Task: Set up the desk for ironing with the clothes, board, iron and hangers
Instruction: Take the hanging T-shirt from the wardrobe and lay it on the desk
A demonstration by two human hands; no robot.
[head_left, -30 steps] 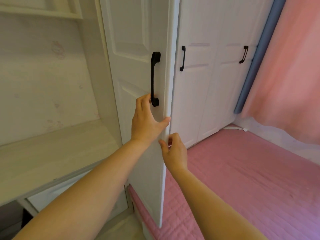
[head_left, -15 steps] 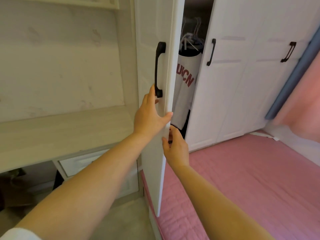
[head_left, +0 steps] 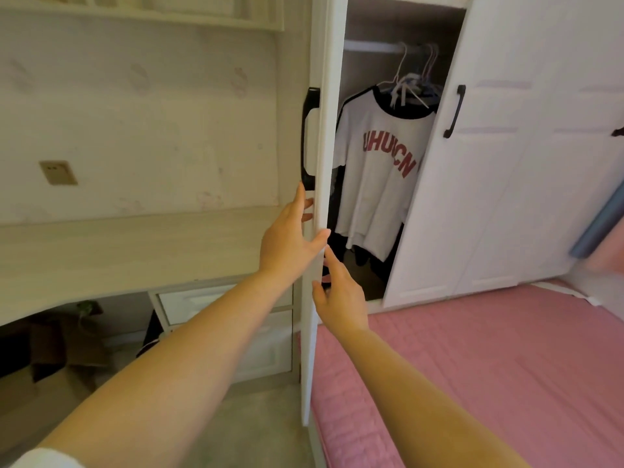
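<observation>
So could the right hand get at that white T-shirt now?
Probably yes: the wardrobe door stands open, and nothing lies between the right hand at its edge and the white T-shirt hanging inside.

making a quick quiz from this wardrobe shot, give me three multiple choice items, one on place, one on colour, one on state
1. Where does the white T-shirt hang?
A. on the rail inside the wardrobe
B. over the desk
C. on the bed

2. What colour is the lettering on the T-shirt?
A. green
B. red
C. yellow

3. What state is the wardrobe door beside the desk in?
A. fully shut
B. taken off
C. swung open, both hands on it

Key:
1 A, its hanger hooks over the rail in the opened compartment.
2 B, the printed letters are dark red.
3 C, the left hand lies on the door's front with its thumb over the edge, the right hand is at that edge, and the inside shows.
</observation>
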